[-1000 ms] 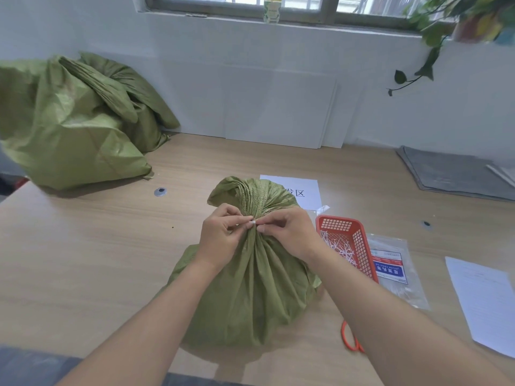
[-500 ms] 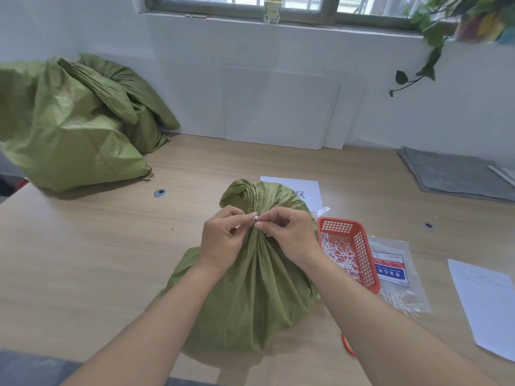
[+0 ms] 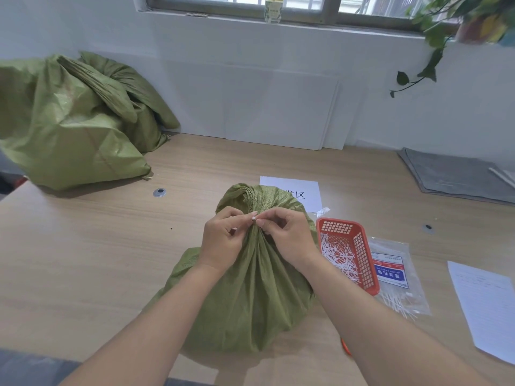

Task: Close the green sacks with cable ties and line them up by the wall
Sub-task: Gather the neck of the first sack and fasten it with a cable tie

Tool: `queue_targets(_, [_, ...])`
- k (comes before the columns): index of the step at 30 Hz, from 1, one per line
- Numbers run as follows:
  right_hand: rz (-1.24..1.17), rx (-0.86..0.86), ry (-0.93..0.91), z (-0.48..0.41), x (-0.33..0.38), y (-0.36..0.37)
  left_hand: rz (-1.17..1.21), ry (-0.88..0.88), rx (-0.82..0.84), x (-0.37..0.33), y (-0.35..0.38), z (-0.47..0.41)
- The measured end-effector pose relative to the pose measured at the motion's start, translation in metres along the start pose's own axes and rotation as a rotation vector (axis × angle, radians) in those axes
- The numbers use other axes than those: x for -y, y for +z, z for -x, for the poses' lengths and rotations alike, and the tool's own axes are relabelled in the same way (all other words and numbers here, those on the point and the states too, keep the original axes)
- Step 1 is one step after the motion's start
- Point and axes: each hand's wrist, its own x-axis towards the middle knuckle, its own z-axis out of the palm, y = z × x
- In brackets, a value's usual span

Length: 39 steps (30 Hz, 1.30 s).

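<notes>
A woven green sack (image 3: pixel 250 296), gathered into pleats at its neck, is stood on the wooden table (image 3: pixel 83 246) near its front edge. A small white cable tie (image 3: pixel 254 217) at the neck is pinched by the left hand (image 3: pixel 223 240) and right hand (image 3: pixel 287 238). A red mesh basket (image 3: pixel 362 246) of white ties is set just beside it; two more crumpled sacks (image 3: pixel 72 121) are heaped by the wall.

Two bare forearms are shown, no sleeve being worn on either; the left hand (image 3: pixel 223 240) and right hand (image 3: pixel 287 238) are ungloved, with short, unpainted nails
</notes>
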Motion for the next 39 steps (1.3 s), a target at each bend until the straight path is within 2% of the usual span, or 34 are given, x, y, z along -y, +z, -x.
queue_targets(15, [0.127,-0.034,-0.013,0.002,0.001,0.000,-0.094,0.053,0.088,-0.002,0.000,0.000])
queue_targets(17, [0.162,-0.049,-0.029,0.003,0.001,0.000,-0.021,-0.013,0.149,-0.004,-0.001,0.000])
queue_targets(20, [0.208,-0.043,-0.032,0.005,0.001,-0.002,0.163,-0.273,0.228,-0.010,-0.006,-0.002])
queue_targets(22, [0.246,-0.031,-0.045,0.006,0.003,-0.002,0.291,-0.423,0.217,-0.014,-0.010,-0.003])
queue_targets(24, [0.275,-0.026,-0.076,0.005,0.004,-0.001,0.339,-0.481,0.212,-0.020,-0.013,-0.007])
queue_targets(29, [0.358,-0.020,-0.160,0.008,0.003,0.002,0.194,-0.447,0.300,-0.032,-0.015,-0.015])
queue_targets(34, [0.419,-0.044,-0.245,0.008,-0.002,0.007,-0.135,-0.185,0.402,-0.023,-0.013,-0.021])
queue_targets(37, [0.494,-0.042,-0.355,0.010,-0.006,0.009,-0.143,-0.161,0.418,-0.024,-0.013,-0.019])
queue_targets(39, [0.542,-0.037,-0.425,0.011,-0.009,0.007,-0.083,-0.223,0.387,-0.019,-0.015,-0.016])
